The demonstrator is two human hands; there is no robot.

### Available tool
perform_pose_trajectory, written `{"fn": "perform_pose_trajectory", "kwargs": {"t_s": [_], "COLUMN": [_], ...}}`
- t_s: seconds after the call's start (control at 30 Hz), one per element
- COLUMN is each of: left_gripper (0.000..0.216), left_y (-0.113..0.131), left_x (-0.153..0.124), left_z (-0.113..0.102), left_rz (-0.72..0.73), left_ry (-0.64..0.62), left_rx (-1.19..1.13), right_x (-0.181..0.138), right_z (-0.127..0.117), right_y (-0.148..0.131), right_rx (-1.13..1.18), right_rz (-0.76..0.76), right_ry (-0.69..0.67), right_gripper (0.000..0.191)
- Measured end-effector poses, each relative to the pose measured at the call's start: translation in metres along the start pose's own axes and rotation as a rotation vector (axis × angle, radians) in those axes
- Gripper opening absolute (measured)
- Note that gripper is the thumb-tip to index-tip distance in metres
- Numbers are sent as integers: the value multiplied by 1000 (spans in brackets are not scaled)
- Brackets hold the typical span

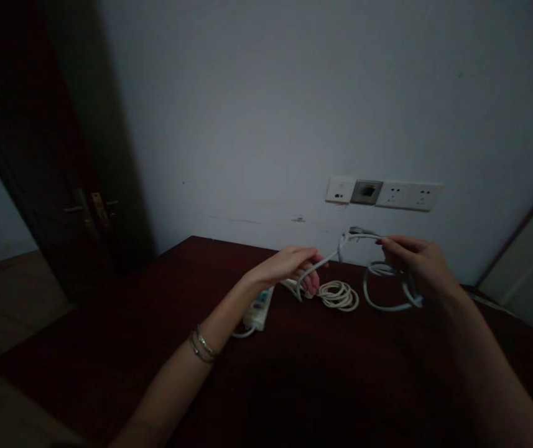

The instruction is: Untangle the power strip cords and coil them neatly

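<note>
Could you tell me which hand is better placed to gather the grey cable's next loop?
Probably the right hand: it holds the gathered loops of the grey cable, while the left hand only grips the loose strand.

Pale grey thin cable (329,256), cream coiled cord (338,295), white plastic power strip (259,309) with a bluish mark. Deep reddish-brown wooden worktop (154,323), plain. Silver thin bracelets (202,345). White wall sockets (408,195), one grey square plate (366,191). Plain bluish-grey wall (294,93).

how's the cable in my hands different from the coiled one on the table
The grey cable is held up between left hand and right hand; the cream cable lies on the table. Grey cable hangs in loose loops; cream cable is tightly coiled. Both are pale.
</note>
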State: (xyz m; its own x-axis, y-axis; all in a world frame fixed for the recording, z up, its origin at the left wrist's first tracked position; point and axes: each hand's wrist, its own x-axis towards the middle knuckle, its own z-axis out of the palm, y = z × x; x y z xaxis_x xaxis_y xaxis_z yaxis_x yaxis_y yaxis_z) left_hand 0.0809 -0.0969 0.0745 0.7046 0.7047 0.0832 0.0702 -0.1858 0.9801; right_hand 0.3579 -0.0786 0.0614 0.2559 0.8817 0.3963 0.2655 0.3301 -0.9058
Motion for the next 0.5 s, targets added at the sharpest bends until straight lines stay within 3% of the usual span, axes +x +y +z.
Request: {"fn": "perform_pose_trajectory", "kwargs": {"t_s": [0.1,0.2,0.3,0.5], "left_gripper": [48,36,37,59], "left_y": [-17,-42,-70,-105], "left_x": [8,13,17,30], "left_z": [-23,-44,-61,-75], "left_rz": [-80,-262,-412,-609], "left_ry": [40,294,427,321], "left_rx": [110,700,898,995], "right_x": [-12,-26,-41,-62], "right_z": [8,13,14,7], "right_y": [-20,-40,-59,-80], "right_rx": [92,132,175,185], "right_rz": [-4,2,1,-41], "right_ry": [-10,-22,-53,-75], "right_gripper": [28,29,30,32]}}
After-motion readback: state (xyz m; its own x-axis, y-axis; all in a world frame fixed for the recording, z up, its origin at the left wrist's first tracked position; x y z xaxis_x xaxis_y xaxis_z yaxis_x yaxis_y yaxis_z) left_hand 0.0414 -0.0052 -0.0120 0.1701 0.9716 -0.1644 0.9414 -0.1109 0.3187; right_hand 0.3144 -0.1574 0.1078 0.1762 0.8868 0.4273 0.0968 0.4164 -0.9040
